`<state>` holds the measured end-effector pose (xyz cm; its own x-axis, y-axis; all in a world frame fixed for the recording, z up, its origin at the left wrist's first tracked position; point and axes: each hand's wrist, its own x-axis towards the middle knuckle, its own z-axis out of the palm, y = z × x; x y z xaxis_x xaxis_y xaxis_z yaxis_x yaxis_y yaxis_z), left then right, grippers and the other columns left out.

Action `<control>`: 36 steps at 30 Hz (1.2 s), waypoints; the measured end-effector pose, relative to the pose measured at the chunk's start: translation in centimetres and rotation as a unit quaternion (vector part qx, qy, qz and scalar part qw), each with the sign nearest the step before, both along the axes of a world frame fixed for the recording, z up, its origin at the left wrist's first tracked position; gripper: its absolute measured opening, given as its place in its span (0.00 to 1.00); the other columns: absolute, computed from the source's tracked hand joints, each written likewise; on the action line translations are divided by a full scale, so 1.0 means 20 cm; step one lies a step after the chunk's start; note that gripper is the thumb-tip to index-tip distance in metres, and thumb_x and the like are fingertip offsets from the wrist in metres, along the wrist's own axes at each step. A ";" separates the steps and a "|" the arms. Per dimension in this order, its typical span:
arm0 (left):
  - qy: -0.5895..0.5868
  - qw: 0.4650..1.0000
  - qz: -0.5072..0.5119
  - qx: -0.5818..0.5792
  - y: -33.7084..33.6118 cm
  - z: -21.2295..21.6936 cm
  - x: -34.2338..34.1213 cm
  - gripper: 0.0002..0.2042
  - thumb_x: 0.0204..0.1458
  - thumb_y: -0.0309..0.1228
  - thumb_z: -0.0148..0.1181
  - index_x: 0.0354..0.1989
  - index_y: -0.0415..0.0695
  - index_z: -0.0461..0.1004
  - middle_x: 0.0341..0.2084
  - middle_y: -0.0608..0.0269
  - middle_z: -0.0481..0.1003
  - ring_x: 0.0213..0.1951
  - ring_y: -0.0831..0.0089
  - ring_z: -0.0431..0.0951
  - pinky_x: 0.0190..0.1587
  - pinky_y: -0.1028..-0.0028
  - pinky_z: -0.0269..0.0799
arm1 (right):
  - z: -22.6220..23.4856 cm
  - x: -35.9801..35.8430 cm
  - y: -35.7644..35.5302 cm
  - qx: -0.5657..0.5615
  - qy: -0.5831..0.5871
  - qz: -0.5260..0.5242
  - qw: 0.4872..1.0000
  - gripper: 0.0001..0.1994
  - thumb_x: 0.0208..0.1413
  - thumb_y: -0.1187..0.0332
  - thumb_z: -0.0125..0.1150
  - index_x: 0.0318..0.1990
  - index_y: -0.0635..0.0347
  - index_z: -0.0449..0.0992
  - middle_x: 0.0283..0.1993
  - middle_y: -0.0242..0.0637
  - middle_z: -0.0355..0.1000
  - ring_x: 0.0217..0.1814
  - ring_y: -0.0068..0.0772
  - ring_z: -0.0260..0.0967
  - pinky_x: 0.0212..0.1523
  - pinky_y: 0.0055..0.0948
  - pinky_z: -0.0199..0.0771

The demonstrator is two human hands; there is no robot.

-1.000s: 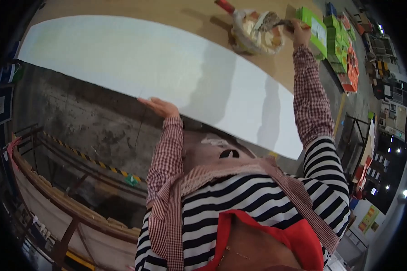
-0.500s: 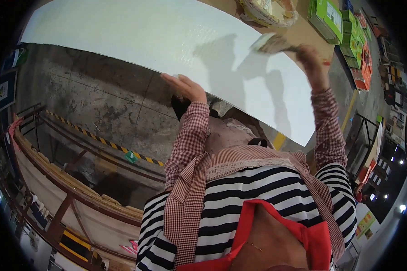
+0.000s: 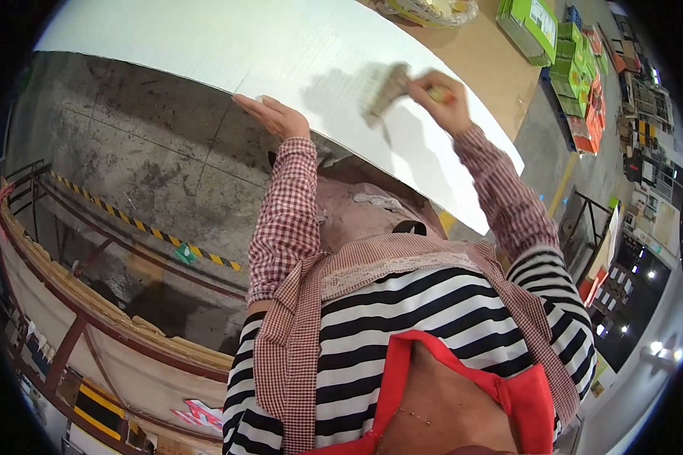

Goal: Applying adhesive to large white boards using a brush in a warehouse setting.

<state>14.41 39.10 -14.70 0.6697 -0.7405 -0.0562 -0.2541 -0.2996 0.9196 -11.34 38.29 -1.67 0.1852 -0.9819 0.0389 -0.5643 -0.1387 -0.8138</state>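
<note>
A long white board (image 3: 228, 38) lies across the worktop in front of me, with faint wet-looking streaks on its surface. My right hand (image 3: 442, 102) is closed around the handle of a wide, flat brush (image 3: 385, 92). The brush's pale bristles are at the board's face, right of its middle, slightly blurred; whether they touch it I cannot tell for certain. My left hand (image 3: 277, 117) is at the board's near edge, fingers stretched out and together, the palm turned up, grasping nothing. A shadow of the brush and arm falls on the board.
A round tub with a messy rim (image 3: 432, 11) stands on the brown worktop (image 3: 478, 57) beyond the board. Green boxes (image 3: 529, 30) and orange packs (image 3: 590, 117) are stacked at the far right. A metal-framed cart (image 3: 106, 280) is at the left, near a yellow-black floor stripe (image 3: 129, 214).
My right hand has carried the brush leftward and nearer, from the board's far edge to over its surface. My left hand has shifted a little left along the near edge.
</note>
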 end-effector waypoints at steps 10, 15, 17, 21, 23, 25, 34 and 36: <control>0.019 1.000 -0.003 -0.023 0.03 0.03 0.00 0.29 0.66 0.42 0.24 0.69 0.38 0.28 0.70 0.46 0.30 0.71 0.55 0.34 0.72 0.60 0.39 | 0.20 -0.19 0.12 0.090 -0.018 -0.053 0.994 0.12 0.53 0.65 0.66 0.26 0.65 0.76 0.24 0.31 0.73 0.25 0.17 0.67 0.26 0.18 0.66; 0.012 1.000 -0.015 -0.012 -0.02 0.02 -0.03 0.30 0.66 0.42 0.25 0.70 0.38 0.28 0.70 0.46 0.29 0.71 0.56 0.32 0.72 0.61 0.35 | -0.04 0.39 -0.46 -0.078 -0.141 0.026 0.987 0.12 0.50 0.63 0.69 0.33 0.64 0.78 0.30 0.34 0.75 0.31 0.21 0.72 0.33 0.22 0.73; 0.001 0.999 0.024 0.022 -0.04 0.07 -0.03 0.29 0.66 0.40 0.27 0.70 0.40 0.30 0.70 0.46 0.31 0.71 0.54 0.36 0.71 0.58 0.39 | -0.04 0.40 -0.52 -0.128 -0.076 0.072 0.986 0.11 0.52 0.65 0.67 0.33 0.66 0.77 0.30 0.35 0.75 0.32 0.22 0.71 0.34 0.22 0.72; 0.012 0.992 0.118 0.044 -0.16 0.12 0.17 0.27 0.66 0.39 0.26 0.70 0.41 0.33 0.70 0.49 0.32 0.71 0.55 0.37 0.71 0.59 0.41 | -0.05 0.13 -0.24 -0.057 0.012 0.063 0.996 0.10 0.50 0.67 0.68 0.28 0.65 0.76 0.24 0.36 0.72 0.26 0.21 0.67 0.28 0.24 0.68; -0.013 0.992 0.107 0.071 -0.21 0.09 0.26 0.27 0.66 0.38 0.26 0.70 0.41 0.34 0.70 0.48 0.33 0.71 0.55 0.38 0.71 0.59 0.43 | 0.02 -0.06 0.01 -0.023 0.047 0.029 0.998 0.10 0.50 0.69 0.68 0.25 0.66 0.74 0.23 0.36 0.71 0.25 0.21 0.66 0.28 0.24 0.68; -0.017 0.993 0.098 0.063 -0.24 0.06 0.28 0.25 0.66 0.36 0.25 0.70 0.42 0.36 0.69 0.47 0.39 0.70 0.54 0.44 0.70 0.60 0.50 | 0.09 -0.26 0.21 0.032 0.068 0.004 0.997 0.10 0.50 0.70 0.66 0.24 0.67 0.73 0.21 0.35 0.69 0.24 0.21 0.65 0.28 0.23 0.67; 0.051 0.996 0.075 0.024 -0.25 0.05 0.26 0.26 0.66 0.37 0.25 0.70 0.41 0.34 0.68 0.42 0.44 0.68 0.51 0.50 0.69 0.60 0.53 | 0.17 0.13 -0.20 0.030 -0.059 -0.025 0.997 0.12 0.51 0.63 0.69 0.26 0.63 0.76 0.23 0.30 0.72 0.25 0.17 0.68 0.25 0.18 0.67; 0.041 0.997 0.068 0.022 -0.26 0.05 0.24 0.26 0.66 0.37 0.25 0.70 0.41 0.33 0.68 0.42 0.42 0.68 0.52 0.49 0.69 0.60 0.53 | 0.07 0.35 -0.42 0.016 -0.166 0.013 0.986 0.12 0.51 0.63 0.69 0.30 0.63 0.77 0.27 0.31 0.75 0.28 0.18 0.70 0.31 0.19 0.71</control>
<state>19.27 33.89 -13.75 0.7555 -0.6390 -0.1448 -0.1338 -0.3667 0.9207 -4.29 29.84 -0.18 0.1927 -0.9788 0.0699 -0.2633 -0.1203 -0.9572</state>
